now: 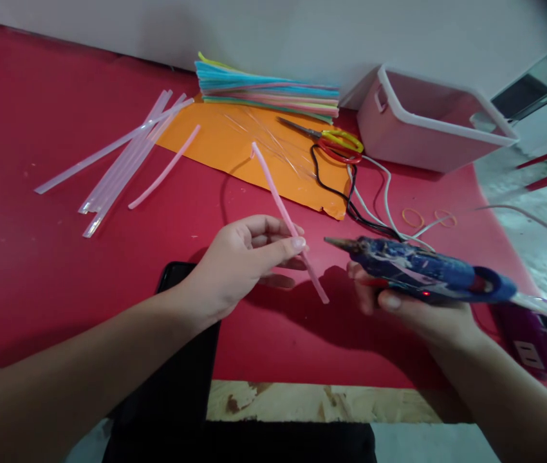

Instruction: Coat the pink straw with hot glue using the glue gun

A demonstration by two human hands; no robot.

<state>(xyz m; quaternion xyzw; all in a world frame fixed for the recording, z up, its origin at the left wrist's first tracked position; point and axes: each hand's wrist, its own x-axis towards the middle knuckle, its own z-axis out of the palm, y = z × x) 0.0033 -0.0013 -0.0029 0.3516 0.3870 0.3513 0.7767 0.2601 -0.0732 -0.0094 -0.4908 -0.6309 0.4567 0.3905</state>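
Note:
My left hand pinches a pink pipe cleaner between thumb and fingers, above the red table. The stem slants, its upper end bent into a small hook and its lower end pointing down to the right. In my right hand is a blue glue gun, gripped by its handle, with a small red light glowing on it. Its nozzle points left, a short gap away from the pipe cleaner. A glue stick sticks out of the gun's back end. Another pink pipe cleaner lies on the table to the left.
Several glue sticks lie at the left. Behind, an orange envelope carries thin clear strands, scissors and a pipe cleaner bundle. A pink bin, cords, rubber bands, a purple power strip and a black phone surround my hands.

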